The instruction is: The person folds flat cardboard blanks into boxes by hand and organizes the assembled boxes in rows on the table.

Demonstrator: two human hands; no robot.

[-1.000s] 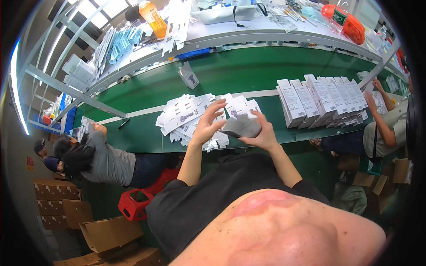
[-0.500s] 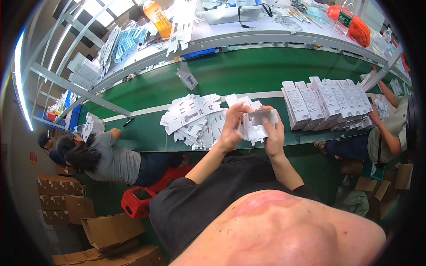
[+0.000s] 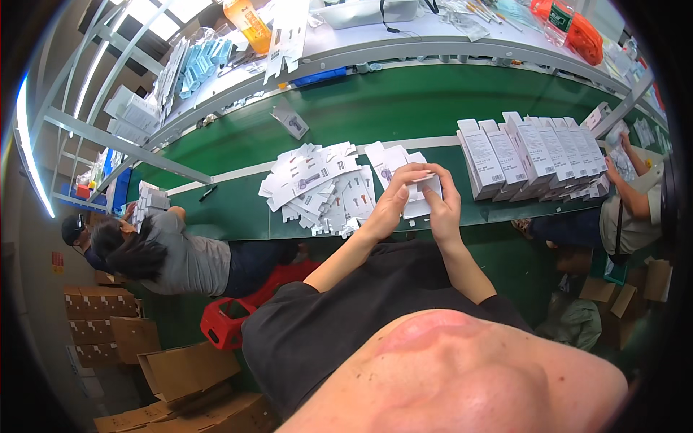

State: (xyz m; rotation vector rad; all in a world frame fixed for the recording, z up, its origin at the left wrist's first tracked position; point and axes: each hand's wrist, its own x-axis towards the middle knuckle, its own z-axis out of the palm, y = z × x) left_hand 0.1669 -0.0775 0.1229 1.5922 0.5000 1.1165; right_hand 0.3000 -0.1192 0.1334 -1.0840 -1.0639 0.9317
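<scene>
Head view, one frame. Both hands met above the near edge of the green counter. The left hand and right hand held one small white carton blank between them, raised just clear of the surface.

Left fingers curled over the blank's top edge and were closed on it; right fingers were clamped on its right side. Thumbs lay beneath, mostly hidden. The two-sided grip suggested the card was being pressed into shape, each hand bracing one panel; the fold itself was too small to make out.

Just left of the hands lay a loose heap of flat blanks, fanned and overlapping, within easy reach of the left hand, likely the supply. To the right, well apart from the heap, a row of erected white boxes stood leaning against one another. That ordering read as a flow from left to right.

A single flat blank lay alone farther up the counter. A co-worker in grey bent over the counter at the left; another person's hand rested near the box row at the right. Brown cardboard cartons were stacked on the floor, lower left.
</scene>
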